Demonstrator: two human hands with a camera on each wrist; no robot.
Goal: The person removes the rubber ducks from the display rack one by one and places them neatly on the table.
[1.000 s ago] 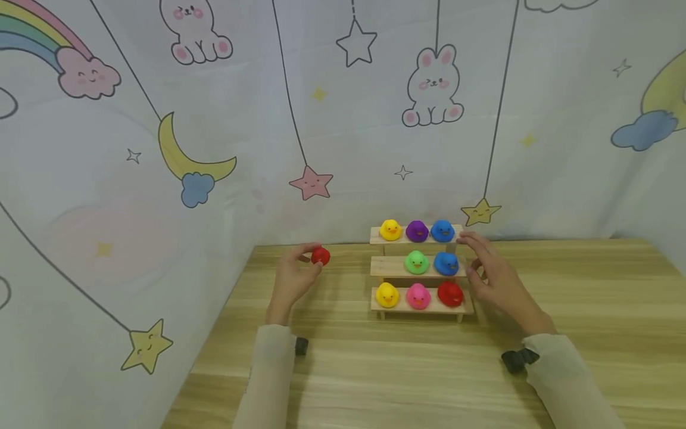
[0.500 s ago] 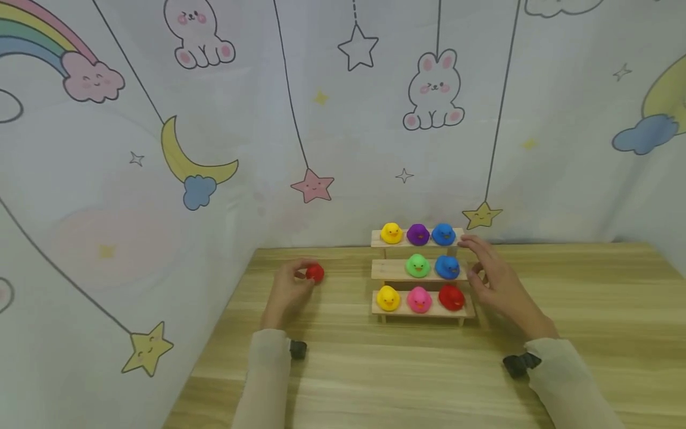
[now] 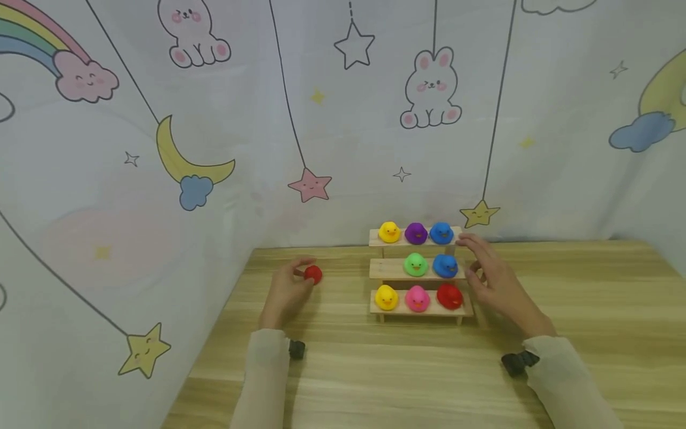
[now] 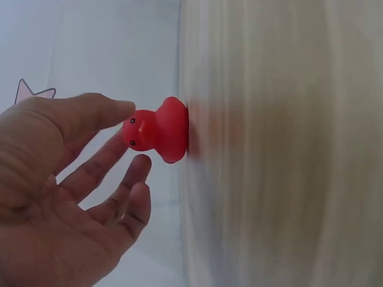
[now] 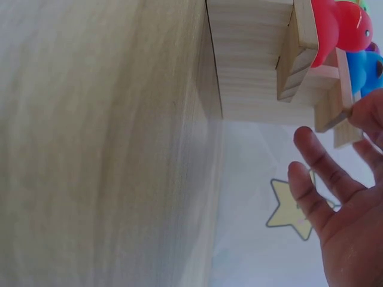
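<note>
On the table left of the stand sits a red rubber duck [image 3: 313, 274], its base down on the wood. My left hand [image 3: 284, 293] pinches the duck's head between thumb and forefinger; the other fingers hang loosely below in the left wrist view. The wooden three-tier stand [image 3: 387, 269] carries several rubber ducks. My right hand [image 3: 498, 283] is at the stand's right end, thumb tip at the middle tier's edge and forefinger reaching toward the top tier. The blue duck [image 3: 445, 266] on the middle tier and the red duck [image 5: 347, 27] on the bottom tier are nearest to it.
The top tier bears yellow, purple and blue ducks [image 3: 442, 233]. A green duck [image 3: 415, 264] shares the middle tier. Yellow and pink ducks [image 3: 417, 299] are on the bottom tier. A printed curtain [image 3: 364, 131] hangs behind the wooden table [image 3: 348, 369].
My left hand has moved slightly down and left with the red duck, bringing it onto the table. My right hand has kept its place at the stand.
</note>
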